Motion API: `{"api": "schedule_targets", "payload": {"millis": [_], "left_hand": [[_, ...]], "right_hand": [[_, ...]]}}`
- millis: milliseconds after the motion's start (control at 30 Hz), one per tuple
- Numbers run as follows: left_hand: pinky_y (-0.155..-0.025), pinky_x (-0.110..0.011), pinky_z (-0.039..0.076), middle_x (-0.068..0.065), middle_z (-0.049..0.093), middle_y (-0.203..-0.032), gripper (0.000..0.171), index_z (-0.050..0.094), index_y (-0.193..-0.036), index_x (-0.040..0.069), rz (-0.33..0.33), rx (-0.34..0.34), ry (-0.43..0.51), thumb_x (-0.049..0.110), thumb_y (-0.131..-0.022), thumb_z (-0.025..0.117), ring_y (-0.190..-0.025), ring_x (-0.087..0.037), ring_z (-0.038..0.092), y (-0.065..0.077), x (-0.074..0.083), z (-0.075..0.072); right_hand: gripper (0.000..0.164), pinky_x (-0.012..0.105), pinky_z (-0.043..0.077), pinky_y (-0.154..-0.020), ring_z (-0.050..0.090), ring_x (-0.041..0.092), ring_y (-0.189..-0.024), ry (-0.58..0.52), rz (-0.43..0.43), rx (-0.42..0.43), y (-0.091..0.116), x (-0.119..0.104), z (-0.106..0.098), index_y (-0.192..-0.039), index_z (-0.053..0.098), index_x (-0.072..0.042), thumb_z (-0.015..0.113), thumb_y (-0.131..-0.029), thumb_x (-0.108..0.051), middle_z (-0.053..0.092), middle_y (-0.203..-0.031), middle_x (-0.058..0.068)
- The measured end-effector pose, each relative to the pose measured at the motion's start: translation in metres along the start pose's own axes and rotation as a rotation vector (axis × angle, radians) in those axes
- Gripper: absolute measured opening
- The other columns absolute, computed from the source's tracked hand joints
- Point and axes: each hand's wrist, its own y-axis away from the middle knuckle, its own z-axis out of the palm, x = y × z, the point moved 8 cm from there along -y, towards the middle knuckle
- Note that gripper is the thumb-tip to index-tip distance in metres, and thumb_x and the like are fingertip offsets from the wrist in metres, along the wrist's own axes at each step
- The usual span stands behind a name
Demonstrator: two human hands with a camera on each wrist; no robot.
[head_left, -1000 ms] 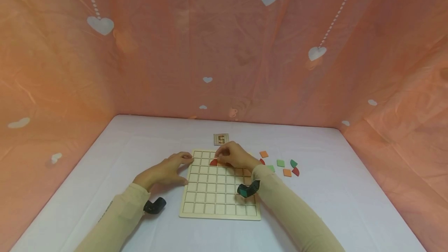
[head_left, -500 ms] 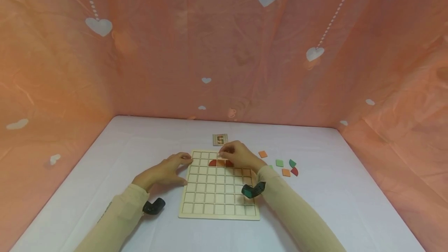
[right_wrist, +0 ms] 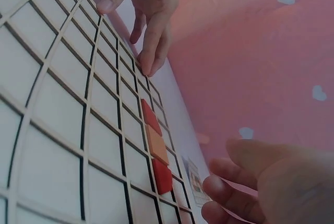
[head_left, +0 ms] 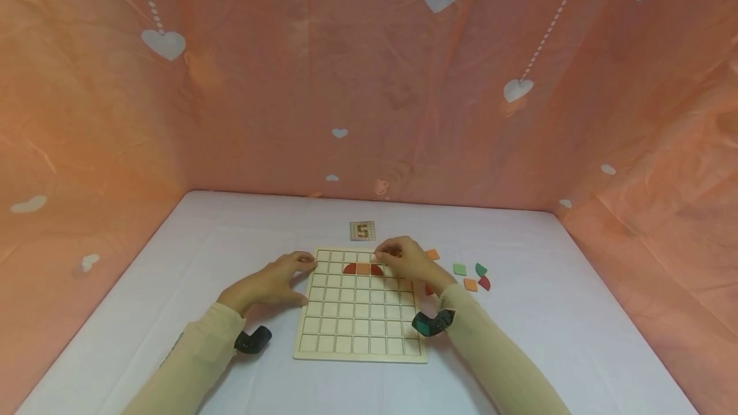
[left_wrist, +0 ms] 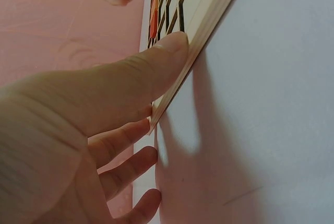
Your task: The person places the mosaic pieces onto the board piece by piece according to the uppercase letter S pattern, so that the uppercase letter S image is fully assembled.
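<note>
A pale wooden grid board (head_left: 353,309) lies flat on the table. In its second row from the far edge sit an orange square tile (head_left: 363,269) and two red quarter-round tiles, one on the left (head_left: 350,269) and one on the right (head_left: 377,270). My left hand (head_left: 271,284) touches the board's left edge with the thumb and fingertips spread apart. Above the far right part of the board hovers my right hand (head_left: 410,260). In the right wrist view its fingers (right_wrist: 229,185) are loosely bent, with nothing visible between them.
Beyond the board lies a small patterned card (head_left: 362,230). Loose tiles are scattered on the right, among them a light green square (head_left: 459,269), an orange square (head_left: 470,285), a green quarter-round (head_left: 481,269) and a red one (head_left: 484,283). My right forearm partly covers this area.
My right hand has come away from the orange tile in the second row and moved right, uncovering the three tiles. My left hand stays at the board's edge.
</note>
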Motion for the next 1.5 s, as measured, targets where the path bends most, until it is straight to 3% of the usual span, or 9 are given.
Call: {"api": "schedule_targets", "payload": {"millis": [233, 467, 733, 967, 1233, 1500], "left_hand": [[-0.121, -0.067, 0.025, -0.018, 0.041, -0.156, 0.077, 0.049, -0.147, 0.000, 0.009, -0.002, -0.007, 0.020, -0.081, 0.084, -0.148, -0.044, 0.033, 0.000, 0.001, -0.001], [-0.121, -0.066, 0.027, -0.018, 0.042, -0.156, 0.077, 0.050, -0.147, 0.000, 0.008, 0.003, -0.007, 0.020, -0.081, 0.084, -0.147, -0.044, 0.033, 0.000, 0.001, 0.000], [-0.122, -0.064, 0.026, -0.017, 0.040, -0.157, 0.077, 0.049, -0.148, 0.001, -0.011, -0.007, 0.017, 0.019, -0.081, 0.084, -0.149, -0.044, 0.031, -0.001, 0.000, 0.002], [-0.122, -0.065, 0.026, -0.018, 0.041, -0.157, 0.078, 0.049, -0.147, 0.001, -0.003, -0.006, 0.014, 0.020, -0.080, 0.084, -0.148, -0.045, 0.032, -0.001, 0.001, 0.003], [-0.120, -0.066, 0.027, -0.018, 0.041, -0.156, 0.078, 0.049, -0.147, 0.000, 0.008, -0.008, -0.001, 0.020, -0.081, 0.084, -0.147, -0.044, 0.033, 0.000, 0.003, 0.002], [-0.120, -0.066, 0.027, -0.018, 0.042, -0.156, 0.077, 0.049, -0.147, 0.000, 0.018, -0.002, -0.012, 0.019, -0.082, 0.083, -0.147, -0.044, 0.034, -0.001, 0.004, -0.001]], "right_hand": [[0.026, 0.024, 0.053, -0.072, 0.064, 0.014, -0.087, -0.012, -0.018, 0.033, 0.014, 0.000, -0.010, -0.113, 0.073, 0.001, 0.061, -0.101, -0.018, 0.075, -0.108, 0.016], [0.024, 0.026, 0.051, -0.074, 0.060, 0.013, -0.089, 0.016, 0.064, 0.067, 0.031, 0.003, -0.018, -0.112, 0.075, -0.005, 0.063, -0.100, -0.022, 0.074, -0.110, 0.009], [0.023, 0.022, 0.048, -0.065, 0.058, 0.014, -0.086, 0.024, 0.095, 0.103, 0.047, 0.014, -0.028, -0.113, 0.074, -0.004, 0.064, -0.099, -0.019, 0.073, -0.107, 0.010], [0.023, 0.022, 0.048, -0.069, 0.057, 0.015, -0.086, 0.035, 0.113, 0.117, 0.057, 0.025, -0.037, -0.114, 0.073, -0.003, 0.064, -0.099, -0.018, 0.073, -0.109, 0.010], [0.024, 0.024, 0.050, -0.070, 0.061, 0.015, -0.082, 0.030, 0.078, 0.167, 0.061, 0.030, -0.056, -0.112, 0.072, 0.002, 0.062, -0.099, -0.015, 0.074, -0.095, 0.014], [0.027, 0.027, 0.052, -0.077, 0.062, 0.022, -0.095, 0.034, 0.120, 0.202, 0.071, 0.043, -0.082, -0.120, 0.069, 0.003, 0.058, -0.101, -0.014, 0.071, -0.118, 0.021]]}}
